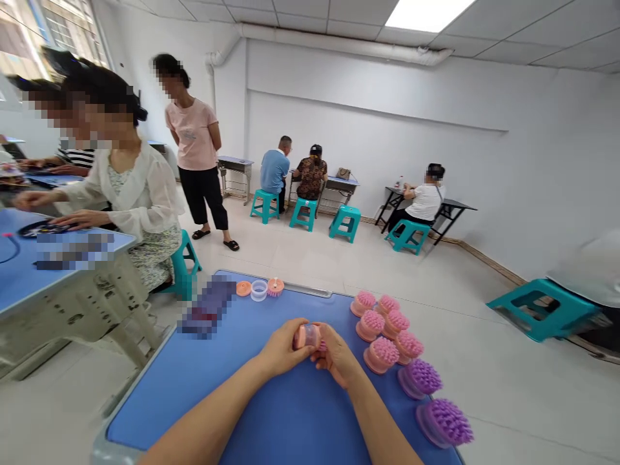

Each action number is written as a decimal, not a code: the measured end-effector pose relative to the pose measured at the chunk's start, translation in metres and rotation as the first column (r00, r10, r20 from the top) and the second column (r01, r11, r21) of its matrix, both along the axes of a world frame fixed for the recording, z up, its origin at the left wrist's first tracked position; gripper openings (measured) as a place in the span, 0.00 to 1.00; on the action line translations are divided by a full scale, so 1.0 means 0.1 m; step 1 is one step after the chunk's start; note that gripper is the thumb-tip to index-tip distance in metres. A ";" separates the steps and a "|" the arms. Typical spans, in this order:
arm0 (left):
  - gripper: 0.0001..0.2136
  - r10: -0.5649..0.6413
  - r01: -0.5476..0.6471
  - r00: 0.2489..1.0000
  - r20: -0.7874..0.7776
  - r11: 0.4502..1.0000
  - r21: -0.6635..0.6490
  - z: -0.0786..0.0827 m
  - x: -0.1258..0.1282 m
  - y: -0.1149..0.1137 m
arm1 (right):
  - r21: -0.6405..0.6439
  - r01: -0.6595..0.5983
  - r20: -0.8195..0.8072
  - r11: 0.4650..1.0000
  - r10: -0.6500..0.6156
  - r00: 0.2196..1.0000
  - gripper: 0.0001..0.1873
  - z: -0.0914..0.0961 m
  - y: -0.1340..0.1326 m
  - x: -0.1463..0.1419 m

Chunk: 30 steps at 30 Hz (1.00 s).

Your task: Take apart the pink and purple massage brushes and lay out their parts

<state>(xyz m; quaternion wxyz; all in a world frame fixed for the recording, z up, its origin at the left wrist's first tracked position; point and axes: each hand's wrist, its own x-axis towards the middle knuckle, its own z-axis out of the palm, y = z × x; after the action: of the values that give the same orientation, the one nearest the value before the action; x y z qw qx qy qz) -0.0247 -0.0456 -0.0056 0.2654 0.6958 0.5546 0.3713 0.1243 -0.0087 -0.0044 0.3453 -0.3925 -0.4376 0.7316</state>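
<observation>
Above the middle of the blue table (pixel 232 368), my left hand (pixel 285 349) and my right hand (pixel 338 358) close around one round scrub brush (pixel 309 335). It has a clear band and orange-pink parts, and some pink bristles show beneath it. My fingers cover much of it. Near the far edge lie an orange disc (pixel 243 289), a clear ring (pixel 259 290) and an orange piece with pink bristles and a white stem (pixel 276 287). Along the right side stand several pink brushes (pixel 382 355), bristles up, with a purple brush (pixel 420 378) and another purple brush (pixel 444 423) closer to me.
A blurred dark flat item (pixel 208 307) lies at the table's far left. To the left, a person in a white top (pixel 140 187) works at another desk (pixel 62 271). Someone in a pink shirt (pixel 194 135) stands beyond. Teal stools (pixel 345 223) and seated people are farther back.
</observation>
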 end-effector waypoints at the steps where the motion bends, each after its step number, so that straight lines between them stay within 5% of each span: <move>1: 0.21 -0.007 0.008 1.000 -0.020 1.000 0.005 0.00 0.00 -0.01 | 0.013 -0.003 0.024 1.000 0.002 1.000 0.23 -0.01 0.00 0.00; 13: 0.16 -0.033 0.030 0.986 -0.164 0.999 -0.021 0.08 -0.03 -0.06 | -0.005 -0.029 0.106 1.000 0.030 0.994 0.20 -0.02 -0.04 0.00; 25: 0.16 0.090 -0.112 0.979 -0.182 0.987 -0.116 0.06 -0.04 -0.02 | 0.223 -0.059 0.168 0.973 0.021 0.986 0.25 -0.02 -0.08 -0.03; 30: 0.18 0.139 -0.161 0.976 -0.170 0.979 -0.123 0.03 -0.06 0.01 | 0.318 0.054 0.091 0.947 -0.087 0.992 0.36 -0.07 -0.14 -0.05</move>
<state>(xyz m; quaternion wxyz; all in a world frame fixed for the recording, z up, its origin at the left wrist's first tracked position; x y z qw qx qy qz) -0.0304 -0.0450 -0.0024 0.2378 0.6596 0.6494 0.2942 0.1194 -0.0225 -0.0114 0.4060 -0.3854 -0.5517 0.6182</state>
